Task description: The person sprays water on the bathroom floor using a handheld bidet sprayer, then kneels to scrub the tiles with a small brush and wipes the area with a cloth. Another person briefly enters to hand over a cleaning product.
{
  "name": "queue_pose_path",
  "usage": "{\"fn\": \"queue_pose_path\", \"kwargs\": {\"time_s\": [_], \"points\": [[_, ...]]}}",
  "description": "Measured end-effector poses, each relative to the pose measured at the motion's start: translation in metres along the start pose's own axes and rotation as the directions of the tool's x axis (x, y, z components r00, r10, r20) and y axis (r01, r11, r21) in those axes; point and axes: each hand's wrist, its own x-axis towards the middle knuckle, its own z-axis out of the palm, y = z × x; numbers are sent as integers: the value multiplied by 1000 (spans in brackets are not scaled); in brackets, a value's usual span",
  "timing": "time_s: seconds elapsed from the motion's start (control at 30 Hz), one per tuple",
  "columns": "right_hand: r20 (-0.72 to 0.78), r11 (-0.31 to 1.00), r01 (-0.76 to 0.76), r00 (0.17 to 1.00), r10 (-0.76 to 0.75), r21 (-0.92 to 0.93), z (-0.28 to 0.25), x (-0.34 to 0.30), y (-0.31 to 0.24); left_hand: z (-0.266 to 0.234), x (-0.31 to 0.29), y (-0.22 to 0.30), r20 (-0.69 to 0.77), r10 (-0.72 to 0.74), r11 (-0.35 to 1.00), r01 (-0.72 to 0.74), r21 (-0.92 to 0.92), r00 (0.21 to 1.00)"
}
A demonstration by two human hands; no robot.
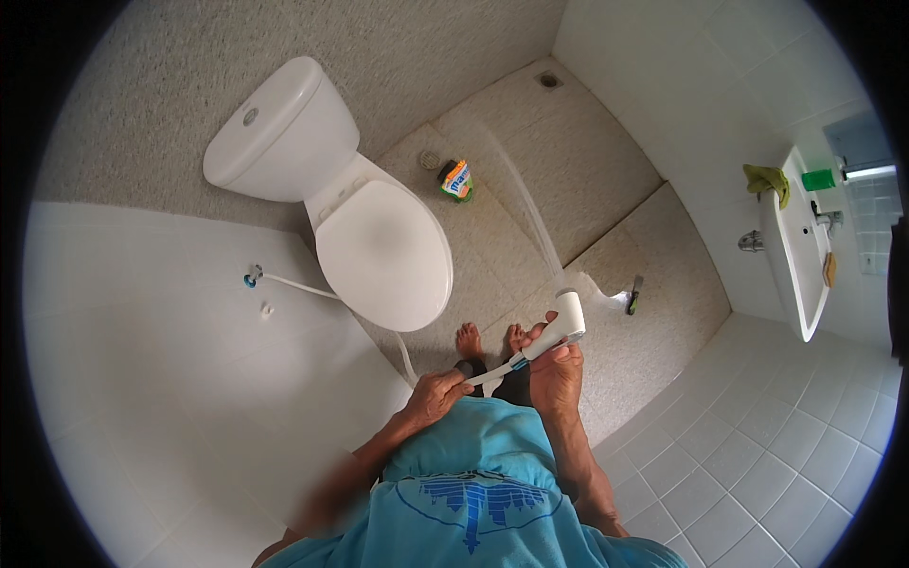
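Note:
A white hand-held bidet sprayer (553,327) is in my right hand (557,377), its head pointing away from me. From it a thin jet of water (526,204) arcs across the floor toward the far wall. My left hand (437,395) is closed round the white hose (490,373) just behind the sprayer's handle. The hose runs down behind the hand and links to a wall tap (253,275) at the left. My bare feet (470,341) stand just beyond my hands.
A white toilet (386,248) with its lid down stands at the left. A detergent pouch (456,180) and a green-and-black brush (633,296) are on the tiled floor. A floor drain (548,80) lies in the far corner. A wall basin (788,256) holds a green cloth (767,182).

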Motion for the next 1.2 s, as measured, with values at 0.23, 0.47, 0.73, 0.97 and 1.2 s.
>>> {"fn": "queue_pose_path", "kwargs": {"time_s": [0.23, 0.47, 0.73, 0.97, 1.2], "points": [[-23, 1000, 19, 1000, -19, -2, 8, 1, 0, -4, 6, 0, -24, 43, 999, -42, 33, 999], [-42, 997, 59, 997, -61, -47, 15, 4, -2, -11, 11, 6, -12, 40, 999, -40, 25, 999], [-61, 994, 103, 993, -105, -40, 20, 7, -4, -13, 16, 9, -15, 23, 1000, -23, 9, 1000], [-49, 984, 165, 984, -169, -70, 30, 9, -12, -20, 29, 17, -4, 37, 999, -37, 6, 999], [-58, 971, 208, 975, -216, -116, 38, 10, -13, -21, 36, 17, -53, 90, 996, -90, -9, 995]]}}
